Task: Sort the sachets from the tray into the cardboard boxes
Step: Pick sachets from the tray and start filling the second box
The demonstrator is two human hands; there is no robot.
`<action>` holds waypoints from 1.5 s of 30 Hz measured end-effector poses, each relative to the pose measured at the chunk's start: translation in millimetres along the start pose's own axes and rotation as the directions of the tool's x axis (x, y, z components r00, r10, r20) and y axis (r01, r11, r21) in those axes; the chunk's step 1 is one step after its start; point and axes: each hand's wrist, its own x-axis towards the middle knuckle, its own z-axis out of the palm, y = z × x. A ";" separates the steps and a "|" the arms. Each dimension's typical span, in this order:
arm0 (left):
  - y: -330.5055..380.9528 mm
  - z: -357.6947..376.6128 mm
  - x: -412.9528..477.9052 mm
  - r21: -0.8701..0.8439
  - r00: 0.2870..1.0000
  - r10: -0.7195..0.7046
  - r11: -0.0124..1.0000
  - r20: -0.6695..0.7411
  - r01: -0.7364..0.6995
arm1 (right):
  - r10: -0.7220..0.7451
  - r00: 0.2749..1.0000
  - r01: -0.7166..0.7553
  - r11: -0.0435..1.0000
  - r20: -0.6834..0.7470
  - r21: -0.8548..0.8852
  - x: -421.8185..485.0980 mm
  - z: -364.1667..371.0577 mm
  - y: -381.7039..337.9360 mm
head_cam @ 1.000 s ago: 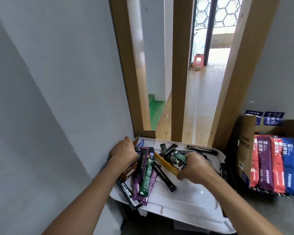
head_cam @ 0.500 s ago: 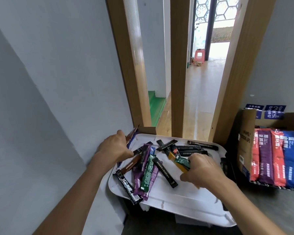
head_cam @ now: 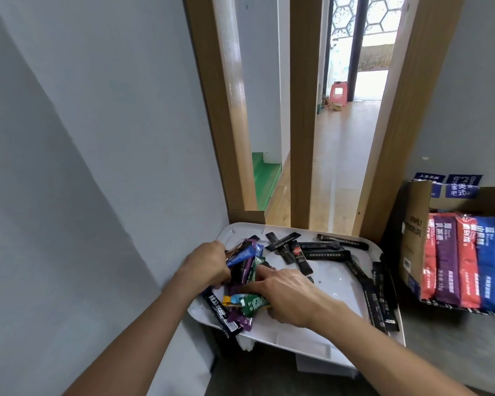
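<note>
On the near left of the tray [head_cam: 335,284], coloured sachets [head_cam: 249,302] are heaped in a loose pile, and both hands are set upon it. The left hand [head_cam: 206,267] is curled round a bundle at the pile's far left, with a blue sachet [head_cam: 240,254] sticking out past the knuckles. The bundle is held so, it is judged, in order that several can be carried off at once. The right hand [head_cam: 289,292] is laid across the near side of the pile with its fingers stretched almost straight. Nothing seems to be gripped by it, though the thumb is hidden; the pile is probably being steadied or raked toward the left hand. Black sachets [head_cam: 326,255] are spread over the far and right parts of the tray, apart from the pile, some overhanging the right edge. To the right, well apart from the hands, a box [head_cam: 412,247] is stood open toward the viewer. Red, purple and blue packets [head_cam: 452,261] are ranked upright inside, so that colours can be matched. Most of the sorting is judged not yet done.
</note>
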 end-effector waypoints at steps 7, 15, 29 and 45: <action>-6.6 -2.9 0.8 -0.207 0.999 -0.018 0.978 -0.030 0.012 | -0.089 0.987 0.088 0.996 -0.133 -0.013 -11.1 2.3 12.6; -3.7 -27.8 -1.2 -0.263 0.999 -0.028 0.965 -0.037 0.017 | 0.124 0.919 0.020 0.933 -0.375 0.359 -23.4 -6.8 30.2; 13.0 9.6 22.6 -0.198 0.997 -0.078 0.978 -0.017 0.073 | 0.648 0.725 -0.286 0.593 -0.234 0.753 -27.1 -43.9 37.4; 55.4 -34.4 -45.8 -0.783 0.968 0.102 0.571 -0.229 -0.245 | 0.759 0.643 -0.103 -0.044 0.100 0.994 -61.5 -64.5 38.0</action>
